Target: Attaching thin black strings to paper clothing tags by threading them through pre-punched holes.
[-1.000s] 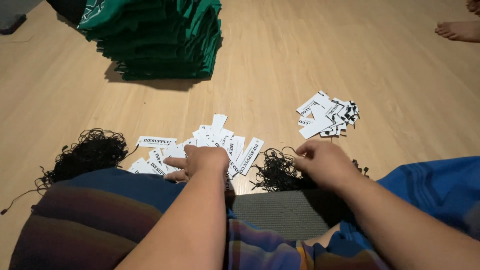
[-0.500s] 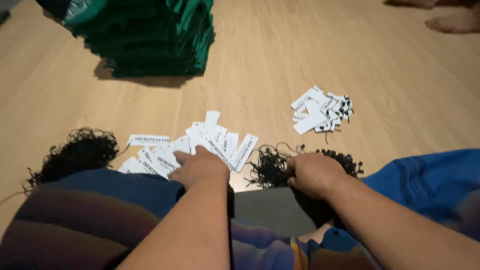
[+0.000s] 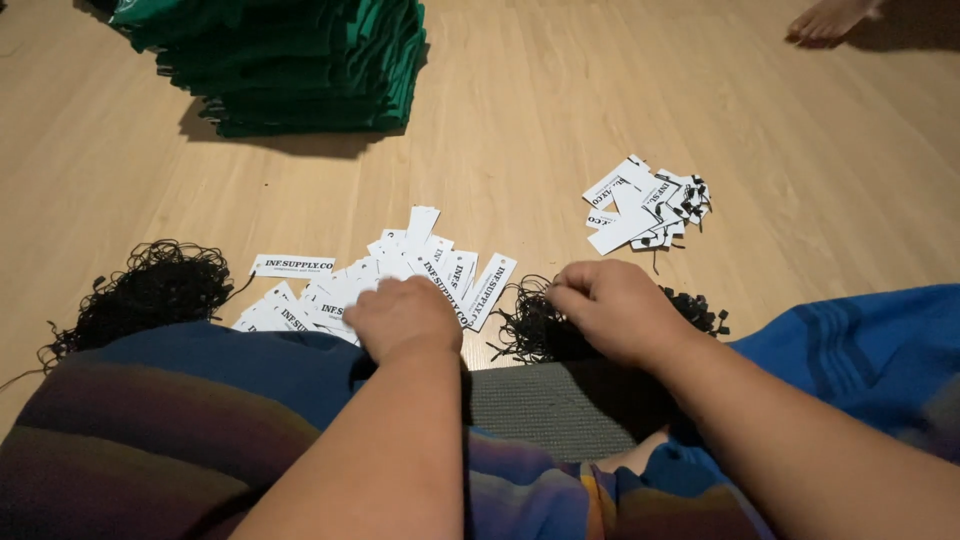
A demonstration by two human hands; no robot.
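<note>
Currently, the head view looks down at a wooden floor with both of the person's forearms reaching forward over a striped cloth that covers the lap.

Left hand: it rests knuckles-up on the near edge of a loose spread of white paper tags with black print. The fingers are curled down onto the tags. Whether this grip has closed on a tag cannot be told, because the fingertips are hidden under the hand.

Right hand: it sits on a tangle of short black strings just right of the tag spread. Thumb and fingers are pinched together at the left edge of the hand, in among the strings; the grip appears clenched on strings.

Surrounding items:
- A larger heap of black strings lies at the far left, beside the tag spread and touching the cloth edge.
- A smaller pile of white tags with strings attached lies well apart, ahead of the right hand.
- A stack of folded green garments stands at the top left of the floor.
- Another person's bare foot shows at the top right edge.
- A grey mat lies between the forearms.
</note>
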